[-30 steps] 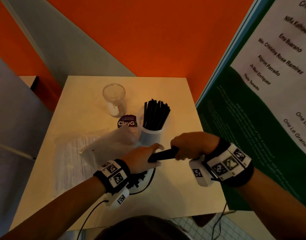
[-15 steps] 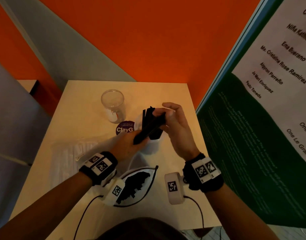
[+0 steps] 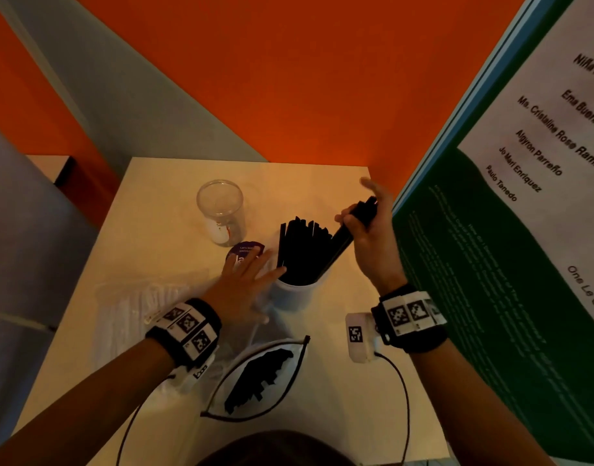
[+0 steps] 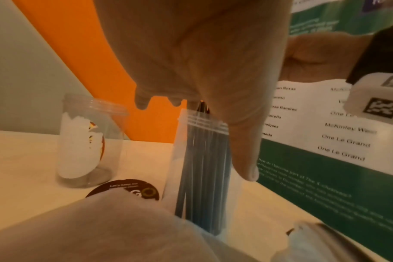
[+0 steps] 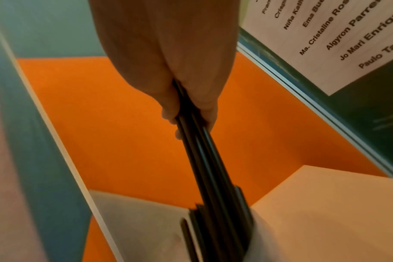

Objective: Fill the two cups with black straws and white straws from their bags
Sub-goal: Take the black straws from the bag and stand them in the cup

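On the table (image 3: pixel 161 230), the left hand (image 3: pixel 242 287) lies flat-fingered against the cup (image 3: pixel 294 294) at its 9 o'clock; the right hand (image 3: pixel 366 237) clasps black straws (image 3: pixel 342 240), half in at 2 o'clock. Best to steady the cup and lower them upright.

The white sheet (image 3: pixel 558 136) on the green board (image 3: pixel 490 297) lists names: "Ma. Cristaline Rose Ramirez", "Algyron Parreño", "Jo Mari Enriquez", "Paulo Tanedo", with "Ema Buerano" partly cut off. Lower on it stand "McKinley West" and "One Le Grand" 2 times. The round purple sticker (image 4: pixel 126 190) on the table shows "Let's keep our", the rest unreadable.
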`<state>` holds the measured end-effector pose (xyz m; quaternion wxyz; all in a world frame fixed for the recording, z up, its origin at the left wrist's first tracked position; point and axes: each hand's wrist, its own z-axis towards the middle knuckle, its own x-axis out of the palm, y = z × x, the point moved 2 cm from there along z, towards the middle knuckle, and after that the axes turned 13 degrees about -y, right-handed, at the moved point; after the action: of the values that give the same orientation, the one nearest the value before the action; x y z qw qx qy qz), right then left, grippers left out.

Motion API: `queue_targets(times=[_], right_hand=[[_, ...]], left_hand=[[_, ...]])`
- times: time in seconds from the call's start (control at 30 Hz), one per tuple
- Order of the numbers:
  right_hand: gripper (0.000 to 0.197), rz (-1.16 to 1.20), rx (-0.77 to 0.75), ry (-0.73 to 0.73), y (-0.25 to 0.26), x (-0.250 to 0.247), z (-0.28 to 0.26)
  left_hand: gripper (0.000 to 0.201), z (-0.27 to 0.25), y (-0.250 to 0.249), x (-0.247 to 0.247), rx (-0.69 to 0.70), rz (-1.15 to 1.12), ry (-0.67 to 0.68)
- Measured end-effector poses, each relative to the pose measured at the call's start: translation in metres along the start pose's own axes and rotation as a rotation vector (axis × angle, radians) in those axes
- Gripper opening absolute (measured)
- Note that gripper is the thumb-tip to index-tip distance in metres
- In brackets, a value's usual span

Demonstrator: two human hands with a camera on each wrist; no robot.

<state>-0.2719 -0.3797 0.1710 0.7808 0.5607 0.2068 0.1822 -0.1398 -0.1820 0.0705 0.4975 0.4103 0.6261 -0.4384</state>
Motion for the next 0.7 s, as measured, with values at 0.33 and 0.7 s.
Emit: queue_targets(times=[0.33, 0.7], right_hand=[[0.056, -0.338, 0.080, 0.127, -0.065, 0.007, -0.026], [0.018, -0.394, -0.084, 0.240, -0.058, 0.007, -0.123]], left_hand=[[0.105, -0.028, -0.006, 0.008, -0.007, -0.121, -0.113], [0.107, -0.080, -0.018, 0.065, -0.109, -0.093, 0.193]])
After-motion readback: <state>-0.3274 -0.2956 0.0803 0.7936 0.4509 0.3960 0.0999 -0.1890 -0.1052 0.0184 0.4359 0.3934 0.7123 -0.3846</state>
